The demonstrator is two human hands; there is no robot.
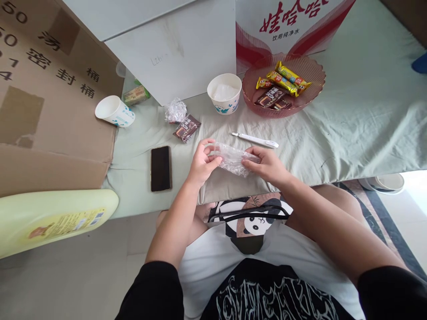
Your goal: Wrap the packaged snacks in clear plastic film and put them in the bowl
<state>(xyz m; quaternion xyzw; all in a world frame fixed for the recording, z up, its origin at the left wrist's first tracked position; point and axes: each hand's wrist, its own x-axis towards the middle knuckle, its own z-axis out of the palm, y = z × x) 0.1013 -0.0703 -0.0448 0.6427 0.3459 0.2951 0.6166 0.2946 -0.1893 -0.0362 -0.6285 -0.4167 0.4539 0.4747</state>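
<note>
Between my hands, over the near edge of the cloth-covered surface, a crinkled piece of clear plastic wrap [231,161] is stretched out. My left hand [202,163] pinches its left end between thumb and fingers. The right end is gripped by my right hand [265,164]. Just beyond my right hand lies a white pen-like tool [255,140] with a narrow tip. Past my left hand are a brown cocoa packet [187,129] and a crumpled ball of clear wrap [175,111]. A dark phone [160,169] lies face up to the left.
A white paper bowl [224,104] holds something whitish. Beside it, a pink ribbed bowl [316,91] contains yellow-wrapped snacks and brown packets. A paper cup [115,111] lies tipped at left. White box [187,53], red-and-white carton [287,26] and cardboard box [60,133] stand behind; a pale yellow bottle [56,218] is near left.
</note>
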